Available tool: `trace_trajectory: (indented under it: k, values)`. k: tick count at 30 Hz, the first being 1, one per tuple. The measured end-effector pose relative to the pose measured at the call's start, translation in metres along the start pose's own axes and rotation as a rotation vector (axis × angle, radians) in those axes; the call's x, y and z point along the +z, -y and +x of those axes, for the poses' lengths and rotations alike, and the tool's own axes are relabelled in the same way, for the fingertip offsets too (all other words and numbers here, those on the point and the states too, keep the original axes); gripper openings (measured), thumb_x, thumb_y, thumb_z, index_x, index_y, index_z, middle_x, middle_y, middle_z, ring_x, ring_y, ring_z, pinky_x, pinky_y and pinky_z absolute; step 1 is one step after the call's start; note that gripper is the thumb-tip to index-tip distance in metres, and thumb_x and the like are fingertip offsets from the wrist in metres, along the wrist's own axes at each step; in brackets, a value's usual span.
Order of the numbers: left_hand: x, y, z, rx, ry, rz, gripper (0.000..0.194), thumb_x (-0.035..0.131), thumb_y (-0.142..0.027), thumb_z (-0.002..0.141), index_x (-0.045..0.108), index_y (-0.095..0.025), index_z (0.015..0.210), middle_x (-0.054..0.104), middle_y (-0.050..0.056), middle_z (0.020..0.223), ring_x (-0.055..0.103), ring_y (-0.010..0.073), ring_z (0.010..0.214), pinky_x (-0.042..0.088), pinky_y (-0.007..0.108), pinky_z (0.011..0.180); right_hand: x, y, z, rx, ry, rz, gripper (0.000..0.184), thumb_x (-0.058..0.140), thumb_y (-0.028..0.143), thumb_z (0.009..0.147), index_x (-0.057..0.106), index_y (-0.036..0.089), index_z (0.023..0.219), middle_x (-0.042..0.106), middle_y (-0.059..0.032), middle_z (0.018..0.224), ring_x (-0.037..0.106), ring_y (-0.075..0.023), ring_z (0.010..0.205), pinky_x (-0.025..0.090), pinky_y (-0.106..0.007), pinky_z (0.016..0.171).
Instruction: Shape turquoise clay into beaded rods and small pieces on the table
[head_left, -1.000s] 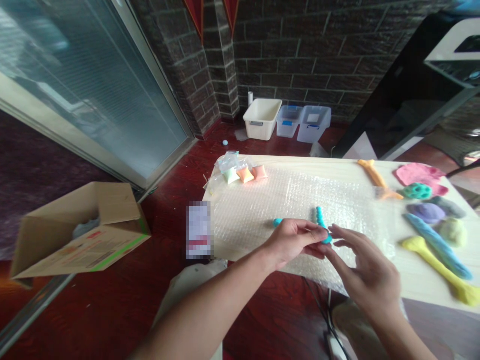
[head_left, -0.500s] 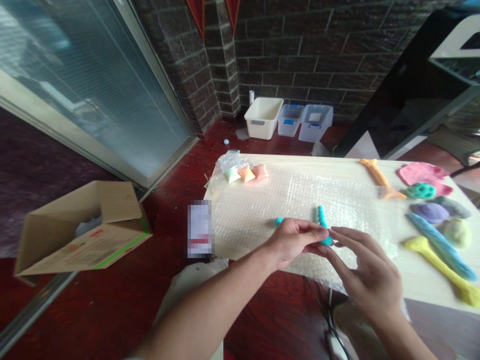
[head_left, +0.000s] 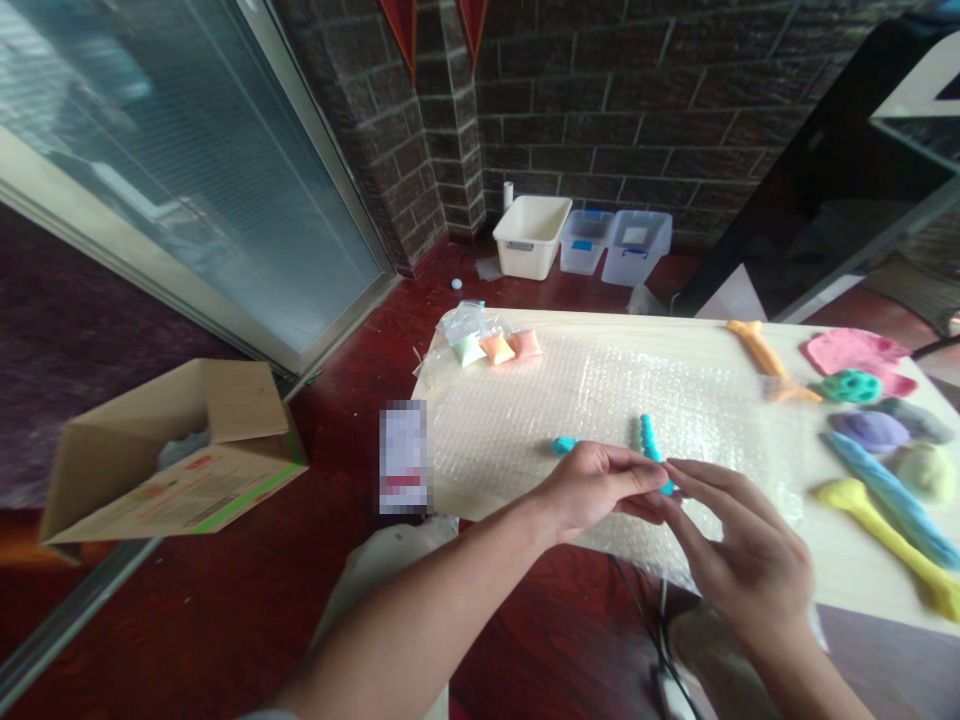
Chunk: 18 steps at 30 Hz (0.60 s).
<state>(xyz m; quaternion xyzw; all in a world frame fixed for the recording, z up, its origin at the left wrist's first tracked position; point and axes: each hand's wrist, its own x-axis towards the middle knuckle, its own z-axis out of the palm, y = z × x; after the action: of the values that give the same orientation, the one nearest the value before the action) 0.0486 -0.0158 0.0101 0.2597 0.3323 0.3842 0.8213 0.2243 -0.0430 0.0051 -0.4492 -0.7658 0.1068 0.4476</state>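
A small piece of turquoise modelling clay [head_left: 667,487] is pinched between the fingertips of my left hand [head_left: 604,490] and my right hand [head_left: 739,540]. Both hands meet above the near part of the bubble wrap [head_left: 517,420]; the fingers partly cover the piece. Just behind the fingertips, a knobbly turquoise clay strip [head_left: 647,434] points away from me; whether it joins the held piece I cannot tell. Another turquoise lump [head_left: 564,445] lies on the wrap, left of my left hand's knuckles.
Small packets of pale green, orange and pink clay [head_left: 497,349] lie at the table's far left. To the right are a yellow clay bone [head_left: 885,535], a blue strip [head_left: 892,495], an orange bone [head_left: 765,357] and a pink slab [head_left: 855,358]. An open carton [head_left: 247,480] stands left.
The fingertips have shifted slightly around the turquoise piece, covering more of it. The whole scene sits slightly further right in the view. Both hands keep their pinch.
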Motion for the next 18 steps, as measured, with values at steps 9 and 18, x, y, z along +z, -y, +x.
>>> trace_trajectory:
  k: [9,18]
  values:
    - [-0.0003,-0.0016,0.001,0.035,-0.017,-0.083,0.055,0.1,-0.044,0.056,0.081,-0.011,0.095,0.076,0.008,0.085,0.073,0.0199,0.079,0.055,0.041,0.091,0.0012,-0.0011,0.0005,0.044,0.013,0.011,0.031,0.073,0.027,0.096,0.073,0.023,0.127,0.074,-0.0102,0.115,0.074,-0.0264,0.098,0.062,-0.04,0.082]
    - [0.0024,0.0026,0.0017,0.074,-0.068,0.086,0.052,0.098,-0.05,0.058,0.079,-0.012,0.089,0.074,0.005,0.081,0.068,0.0145,0.075,0.053,0.033,0.083,0.0006,-0.0052,-0.0022,0.038,-0.004,-0.022,0.014,0.075,0.028,0.095,0.077,0.024,0.109,0.076,-0.0078,0.109,0.074,-0.0253,0.093,0.062,-0.038,0.081]
